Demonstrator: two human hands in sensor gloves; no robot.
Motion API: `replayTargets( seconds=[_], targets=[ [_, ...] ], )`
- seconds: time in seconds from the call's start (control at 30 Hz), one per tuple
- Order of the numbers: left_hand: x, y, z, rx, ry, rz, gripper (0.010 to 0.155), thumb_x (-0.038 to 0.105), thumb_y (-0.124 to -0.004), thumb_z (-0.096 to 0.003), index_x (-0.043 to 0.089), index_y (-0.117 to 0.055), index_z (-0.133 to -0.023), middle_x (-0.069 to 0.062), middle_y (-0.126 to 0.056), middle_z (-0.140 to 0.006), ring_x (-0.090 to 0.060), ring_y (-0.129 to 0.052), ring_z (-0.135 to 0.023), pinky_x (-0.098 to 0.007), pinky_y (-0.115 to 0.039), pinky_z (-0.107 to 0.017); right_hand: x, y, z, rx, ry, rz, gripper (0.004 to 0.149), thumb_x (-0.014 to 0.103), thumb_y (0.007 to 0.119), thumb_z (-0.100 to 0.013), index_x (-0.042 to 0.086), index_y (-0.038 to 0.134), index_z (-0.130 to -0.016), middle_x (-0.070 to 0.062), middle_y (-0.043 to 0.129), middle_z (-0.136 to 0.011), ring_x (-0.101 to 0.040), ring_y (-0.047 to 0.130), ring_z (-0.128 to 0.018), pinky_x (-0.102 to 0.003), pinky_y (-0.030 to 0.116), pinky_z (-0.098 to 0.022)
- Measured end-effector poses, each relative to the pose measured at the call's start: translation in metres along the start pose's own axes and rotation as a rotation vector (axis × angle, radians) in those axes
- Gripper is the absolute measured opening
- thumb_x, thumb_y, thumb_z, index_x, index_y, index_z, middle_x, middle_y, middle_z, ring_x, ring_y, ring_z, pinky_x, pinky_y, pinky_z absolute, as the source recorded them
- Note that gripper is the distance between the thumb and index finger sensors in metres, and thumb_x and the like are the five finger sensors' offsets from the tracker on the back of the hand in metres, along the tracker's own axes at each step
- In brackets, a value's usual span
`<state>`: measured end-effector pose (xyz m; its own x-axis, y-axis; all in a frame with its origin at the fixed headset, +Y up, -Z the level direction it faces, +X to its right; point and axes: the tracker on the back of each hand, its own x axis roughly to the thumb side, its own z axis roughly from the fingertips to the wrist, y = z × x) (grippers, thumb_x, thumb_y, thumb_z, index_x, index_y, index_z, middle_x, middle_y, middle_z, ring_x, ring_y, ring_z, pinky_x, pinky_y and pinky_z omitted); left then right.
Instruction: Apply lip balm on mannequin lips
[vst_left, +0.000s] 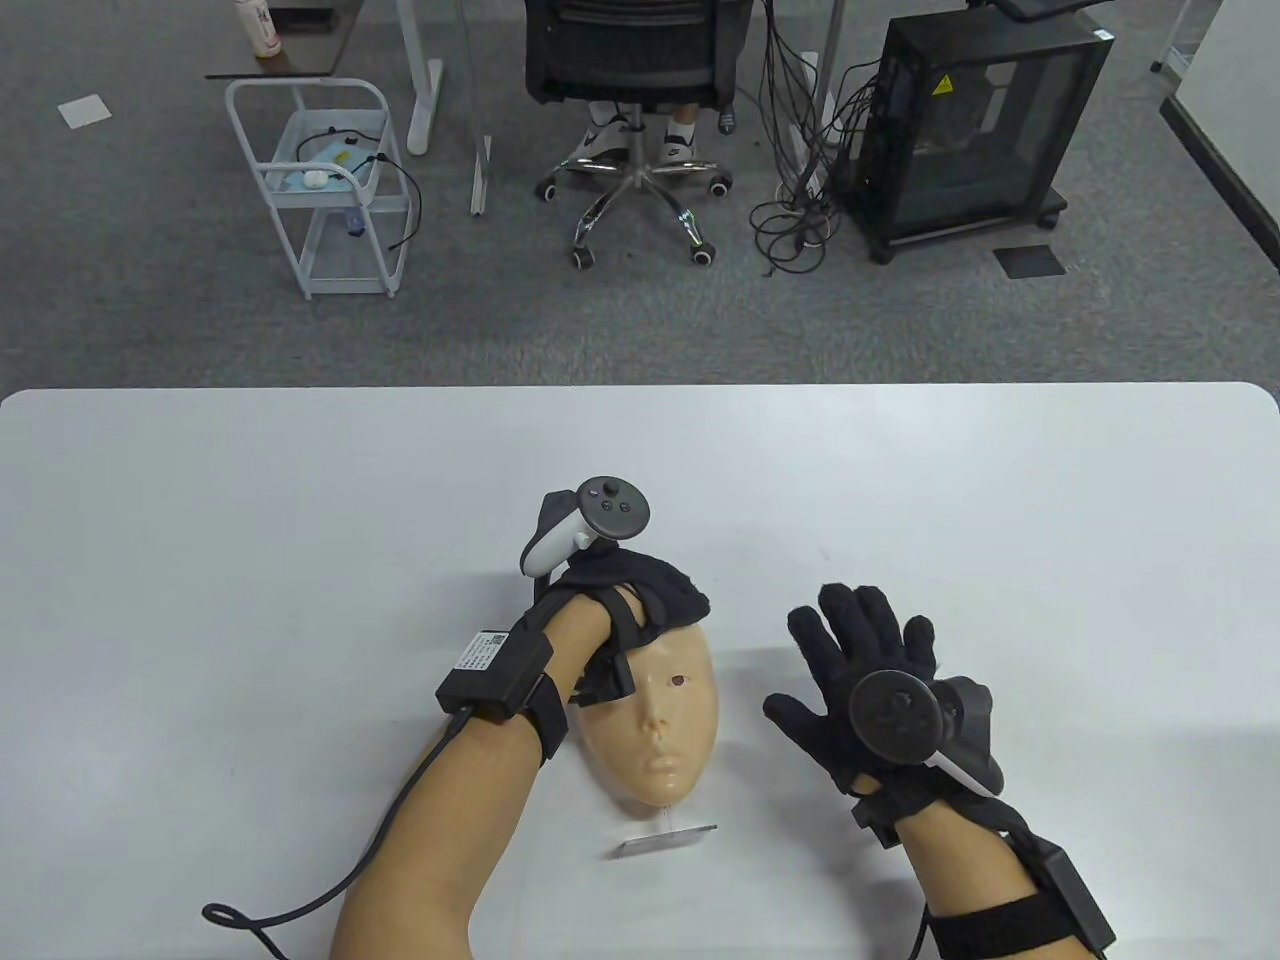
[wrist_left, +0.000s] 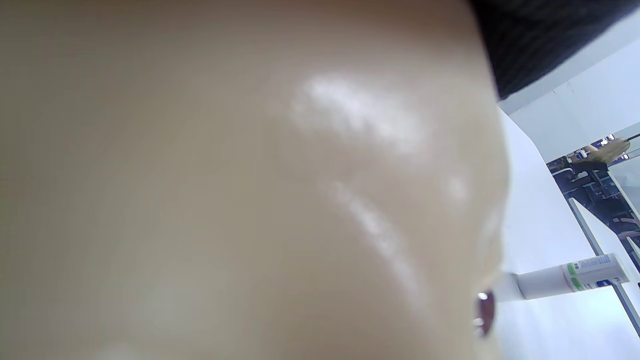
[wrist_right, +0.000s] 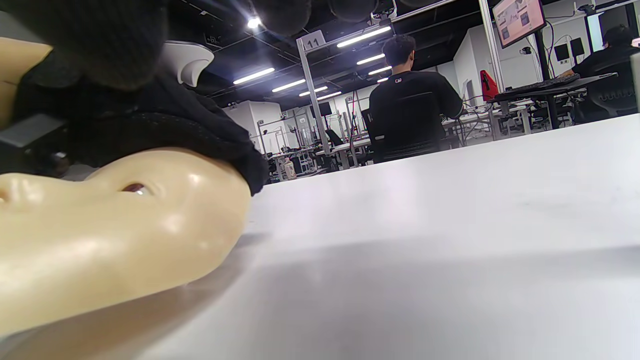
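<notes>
A beige mannequin face (vst_left: 655, 715) lies face up on the white table (vst_left: 300, 500). My left hand (vst_left: 640, 590) lies over its forehead and holds it; the glove also shows in the right wrist view (wrist_right: 175, 130). My right hand (vst_left: 860, 650) is open with the fingers spread, palm down, just right of the face and holding nothing. A white lip balm tube with a green label (wrist_left: 570, 277) lies on the table beyond the face (wrist_left: 250, 200). In the table view a pale, narrow thing (vst_left: 665, 840) lies just below the chin.
The table's far edge (vst_left: 640, 386) runs across the middle of the table view. Beyond it on the floor stand an office chair (vst_left: 630, 60), a white wire cart (vst_left: 320, 190) and a black cabinet (vst_left: 960, 130).
</notes>
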<state>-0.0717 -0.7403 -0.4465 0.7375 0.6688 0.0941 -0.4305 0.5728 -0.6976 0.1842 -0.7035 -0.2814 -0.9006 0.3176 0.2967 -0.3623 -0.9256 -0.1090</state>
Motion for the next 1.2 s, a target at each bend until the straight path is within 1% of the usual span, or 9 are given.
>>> replayTargets(
  seconds=[0.17,0.37,0.53,0.63,0.87,1.1,1.2],
  targets=[
    [-0.003,-0.001,-0.005,0.005,-0.005,-0.011,0.045,0.052,-0.087,-0.059,0.021,-0.089,-0.092,-0.004,-0.098,-0.05,-0.02,-0.092,-0.023,-0.046,-0.083,-0.028,0.001,0.001,-0.001,0.008,-0.003,-0.002,0.087,0.071,0.083,-0.046,0.027,0.047,-0.112,-0.012,0.035,-0.124,-0.046,0.035,-0.111,-0.074,0.031,-0.068],
    [-0.009,-0.003,-0.011,0.026,-0.016,-0.032,0.045,0.052,-0.086,-0.0585,0.021,-0.089,-0.092,-0.006,-0.096,-0.058,-0.024,-0.092,-0.031,-0.05,-0.08,-0.037,0.001,0.001,-0.001,0.009,-0.003,-0.003,0.087,0.071,0.083,-0.046,0.027,0.047,-0.112,-0.012,0.035,-0.124,-0.046,0.035,-0.111,-0.074,0.031,-0.068],
    [-0.011,-0.007,-0.016,0.022,-0.039,-0.043,0.045,0.052,-0.087,-0.0578,0.021,-0.09,-0.091,-0.007,-0.096,-0.062,-0.026,-0.093,-0.035,-0.052,-0.079,-0.04,0.001,0.001,-0.001,0.01,-0.001,-0.005,0.087,0.071,0.083,-0.047,0.027,0.047,-0.112,-0.012,0.035,-0.124,-0.046,0.035,-0.111,-0.074,0.031,-0.068],
    [-0.011,-0.008,-0.018,-0.006,-0.048,-0.055,0.045,0.051,-0.088,-0.0577,0.021,-0.09,-0.091,-0.007,-0.095,-0.063,-0.027,-0.092,-0.036,-0.052,-0.078,-0.041,0.001,0.001,-0.001,0.013,0.001,-0.006,0.087,0.071,0.083,-0.046,0.027,0.048,-0.112,-0.012,0.035,-0.124,-0.046,0.035,-0.111,-0.074,0.031,-0.068],
    [-0.005,-0.011,-0.021,-0.022,-0.076,-0.094,0.044,0.051,-0.088,-0.0574,0.022,-0.091,-0.091,-0.008,-0.095,-0.066,-0.028,-0.092,-0.039,-0.053,-0.076,-0.043,0.0,0.002,-0.001,0.015,0.004,-0.002,0.086,0.071,0.083,-0.047,0.027,0.048,-0.112,-0.012,0.036,-0.124,-0.046,0.036,-0.111,-0.074,0.032,-0.068],
    [-0.003,-0.011,-0.023,-0.015,-0.086,-0.128,0.046,0.052,-0.087,-0.0577,0.022,-0.089,-0.092,-0.009,-0.093,-0.069,-0.03,-0.092,-0.042,-0.054,-0.075,-0.045,0.0,0.002,-0.002,0.022,0.008,-0.001,0.086,0.071,0.083,-0.046,0.027,0.048,-0.112,-0.012,0.036,-0.124,-0.046,0.036,-0.111,-0.074,0.032,-0.068],
    [-0.003,-0.01,-0.023,0.005,-0.088,-0.14,0.046,0.052,-0.086,-0.0578,0.021,-0.088,-0.092,-0.009,-0.093,-0.071,-0.03,-0.092,-0.044,-0.055,-0.075,-0.046,-0.001,0.002,-0.002,0.023,0.009,0.0,0.086,0.071,0.083,-0.047,0.027,0.048,-0.112,-0.012,0.037,-0.124,-0.046,0.036,-0.111,-0.074,0.032,-0.068]
  ],
)
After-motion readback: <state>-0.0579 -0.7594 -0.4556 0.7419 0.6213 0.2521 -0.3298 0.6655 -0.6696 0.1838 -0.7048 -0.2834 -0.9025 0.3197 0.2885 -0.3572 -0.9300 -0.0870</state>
